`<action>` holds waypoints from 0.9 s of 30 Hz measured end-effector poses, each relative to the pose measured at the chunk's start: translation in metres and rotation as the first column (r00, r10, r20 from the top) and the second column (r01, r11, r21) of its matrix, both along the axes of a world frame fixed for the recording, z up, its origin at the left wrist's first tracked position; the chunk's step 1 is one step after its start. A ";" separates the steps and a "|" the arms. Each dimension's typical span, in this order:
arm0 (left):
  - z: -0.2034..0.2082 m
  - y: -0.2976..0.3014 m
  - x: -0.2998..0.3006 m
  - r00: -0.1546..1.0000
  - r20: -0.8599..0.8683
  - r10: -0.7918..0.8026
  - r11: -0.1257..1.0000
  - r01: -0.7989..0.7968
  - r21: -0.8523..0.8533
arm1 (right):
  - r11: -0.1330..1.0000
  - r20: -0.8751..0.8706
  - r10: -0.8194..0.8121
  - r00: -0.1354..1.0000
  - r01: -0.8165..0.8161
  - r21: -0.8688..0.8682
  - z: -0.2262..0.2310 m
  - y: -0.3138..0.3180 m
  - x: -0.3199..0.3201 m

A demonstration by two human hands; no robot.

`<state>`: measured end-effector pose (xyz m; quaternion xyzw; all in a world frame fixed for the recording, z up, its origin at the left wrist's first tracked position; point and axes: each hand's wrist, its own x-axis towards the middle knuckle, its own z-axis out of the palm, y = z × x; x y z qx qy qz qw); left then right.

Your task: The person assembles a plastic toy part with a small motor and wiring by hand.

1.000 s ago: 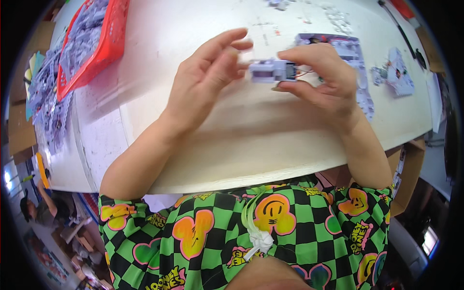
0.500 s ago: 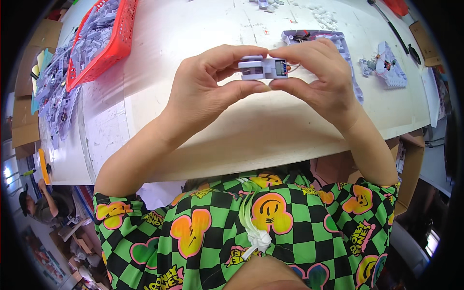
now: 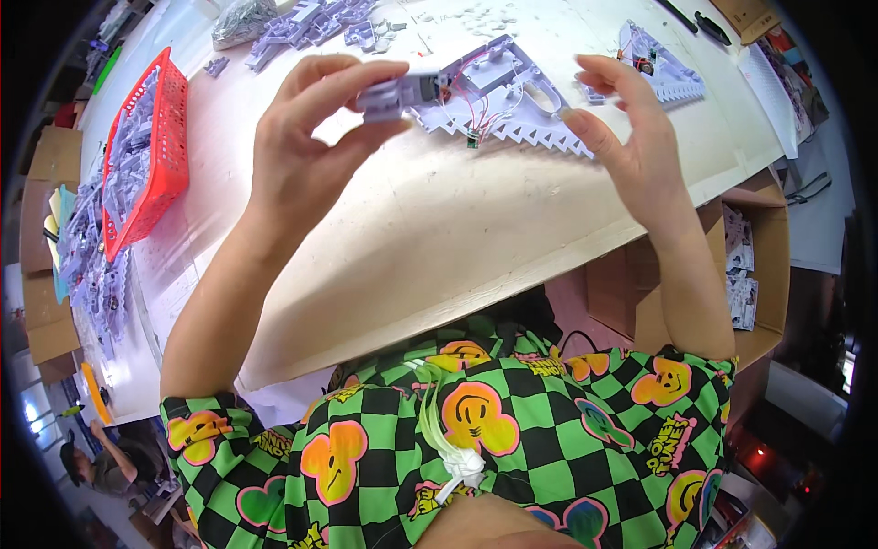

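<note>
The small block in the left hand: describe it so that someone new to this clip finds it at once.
Start at the white table and go to the left hand, raised above it. Pinched between its thumb and fingers is the small lilac-grey block. Unlike the flat saw-toothed plates lying beside it, it is chunky and held off the table.

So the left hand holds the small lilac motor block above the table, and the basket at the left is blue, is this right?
Not quite: the basket is red, as the head view shows. The rest stands: the left hand holds the small lilac motor block above the table.
</note>
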<state>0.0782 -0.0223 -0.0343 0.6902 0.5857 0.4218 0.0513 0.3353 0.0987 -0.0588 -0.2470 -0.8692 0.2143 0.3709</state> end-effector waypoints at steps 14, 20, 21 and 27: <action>-0.030 0.056 0.009 0.982 -0.166 -0.088 0.992 0.071 -0.103 | 0.996 0.238 -0.059 0.970 0.074 -0.054 -0.029 0.012 -0.004; -0.024 0.040 0.005 0.906 -0.422 -0.044 0.980 -0.044 -0.195 | 0.976 0.182 -0.083 0.980 0.116 -0.183 -0.026 0.007 -0.006; -0.021 0.039 0.006 0.964 -0.266 -0.014 0.977 -0.043 -0.208 | 0.965 0.192 -0.091 0.977 0.134 -0.224 -0.026 0.009 -0.006; -0.026 0.055 0.014 0.923 -0.368 -0.111 0.978 0.036 -0.205 | 0.937 0.218 -0.082 0.972 0.150 -0.315 -0.027 0.015 -0.012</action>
